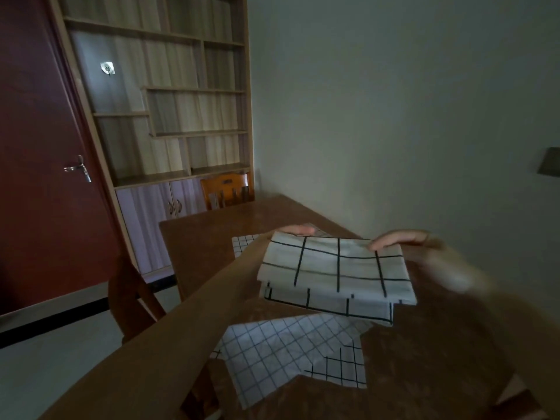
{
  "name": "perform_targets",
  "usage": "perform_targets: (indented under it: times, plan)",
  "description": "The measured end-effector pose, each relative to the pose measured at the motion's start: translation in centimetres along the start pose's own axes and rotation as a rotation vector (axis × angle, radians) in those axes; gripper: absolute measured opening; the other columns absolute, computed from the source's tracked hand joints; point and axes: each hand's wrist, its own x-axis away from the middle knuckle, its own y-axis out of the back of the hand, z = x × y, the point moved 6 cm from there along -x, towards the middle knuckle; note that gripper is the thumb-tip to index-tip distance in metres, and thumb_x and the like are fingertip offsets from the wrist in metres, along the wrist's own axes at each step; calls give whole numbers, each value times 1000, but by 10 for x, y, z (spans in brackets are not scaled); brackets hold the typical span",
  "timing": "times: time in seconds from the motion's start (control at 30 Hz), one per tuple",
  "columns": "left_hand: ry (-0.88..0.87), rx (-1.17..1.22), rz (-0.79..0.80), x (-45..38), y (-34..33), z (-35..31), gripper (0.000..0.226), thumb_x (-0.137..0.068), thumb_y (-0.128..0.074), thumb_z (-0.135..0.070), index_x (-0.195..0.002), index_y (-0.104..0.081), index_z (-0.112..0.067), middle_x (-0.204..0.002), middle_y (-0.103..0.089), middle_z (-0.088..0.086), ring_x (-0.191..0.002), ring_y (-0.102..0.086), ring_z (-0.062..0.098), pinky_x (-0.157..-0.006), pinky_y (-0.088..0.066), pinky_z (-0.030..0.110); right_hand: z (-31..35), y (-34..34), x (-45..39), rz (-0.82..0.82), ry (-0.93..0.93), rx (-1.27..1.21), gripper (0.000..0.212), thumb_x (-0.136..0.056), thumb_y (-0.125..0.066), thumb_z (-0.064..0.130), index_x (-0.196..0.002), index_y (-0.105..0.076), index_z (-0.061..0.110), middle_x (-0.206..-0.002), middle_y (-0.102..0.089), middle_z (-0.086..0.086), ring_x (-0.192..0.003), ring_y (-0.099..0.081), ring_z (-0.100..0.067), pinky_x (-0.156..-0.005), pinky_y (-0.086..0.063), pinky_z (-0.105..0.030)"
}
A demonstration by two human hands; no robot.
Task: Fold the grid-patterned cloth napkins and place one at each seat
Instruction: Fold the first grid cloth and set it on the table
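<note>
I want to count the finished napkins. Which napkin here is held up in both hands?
The folded wide-grid napkin, with thick black lines, held by the left hand and right hand. The fine-grid napkin lies flat on the table.

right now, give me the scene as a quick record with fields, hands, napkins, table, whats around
held napkin: folded wide-grid napkin, lifted above the table
left hand: fingertips show at the napkin's far edge, grip unclear
right hand: right hand grips the napkin's far right corner
other napkins: fine-grid napkin flat on the near table; another partly hidden by the left sleeve
table: brown wooden table
around: chair at the far end, shelf unit, red door
</note>
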Motion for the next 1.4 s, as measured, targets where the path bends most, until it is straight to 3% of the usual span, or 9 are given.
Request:
perform_targets:
  times: [0.1,0.2,0.33,0.43,0.7,0.87,1.0,1.3,1.4]
  plan:
    - [7,48,31,2,-15,-11,16,-88,-58,-11,-96,-71,-12,-85,-75,2,-72,-71,8,-64,-57,21,-11,9,1,-68,-66,37,56,-40,-81,70,-72,-78,24,-92,-67,-24,-78,-61,-35,-72,-47,-36]
    - [112,-23,9,8,-14,-3,29,-99,-47,-15,-76,-60,-5,-45,-64,-1,-40,-61,3,-41,-48,16,-11,15,-1,-191,-49,22,27,-72,-74,50,-66,-73,24,-82,-55,-27,-72,-48,-35,-69,-33,-42]
    - [255,58,-18,3,-14,7,56,-95,-38,-61,-111,-69,-17,-99,-76,8,-98,-71,24,-90,-54,41,-10,23,-2,-271,-52,171,41,-97,-33,-10,-75,-65,3,-45,-55,5,-36,-48,-2,-42,-37,-17]
    - [228,-145,87,2,-21,10,32,-98,-49,-43,-105,-70,-21,-94,-76,-3,-96,-71,17,-90,-54,34,-10,26,-5,-286,-13,192,40,-95,-29,-16,-77,-61,-2,-42,-57,10,-39,-52,3,-41,-35,-4]
    - [26,-345,89,3,-23,-10,24,-90,-66,-11,-114,-65,-12,-104,-73,4,-88,-72,15,-71,-60,27,-6,29,-4,-92,-1,216,22,-79,-54,20,-90,-73,23,-109,-70,-5,-104,-66,-18,-88,-50,-32]
    - [34,-511,252,7,-44,-13,30,-86,-71,-14,-115,-65,-12,-109,-73,4,-97,-71,18,-82,-60,32,15,-5,-22,-134,84,609,39,-86,-46,64,-82,-66,31,-80,-68,11,-75,-64,-2,-70,-50,-23]
    - [2,-565,306,12,-50,-16,24,-84,-73,-12,-107,-66,-12,-105,-73,3,-90,-71,11,-73,-58,22,26,-23,-28,-164,228,635,50,-94,-53,42,-54,-43,14,-48,-35,6,-44,-34,-7,-46,-30,-21]
    - [-34,-715,339,14,-40,-16,21,-84,-74,-18,-104,-68,-15,-98,-73,-2,-81,-69,4,-69,-56,17,29,-31,-22,-242,238,456,31,-91,-64,25,-62,-61,15,-44,-41,11,-40,-33,-3,-43,-27,-12]
    - [-170,-719,265,13,-48,-33,27,-93,-62,-33,-74,-61,-14,-64,-55,-3,-55,-52,11,-56,-42,22,32,-35,-24,-244,263,458,26,-91,-63,26,-66,-65,18,-41,-42,11,-38,-32,-4,-42,-27,-14]
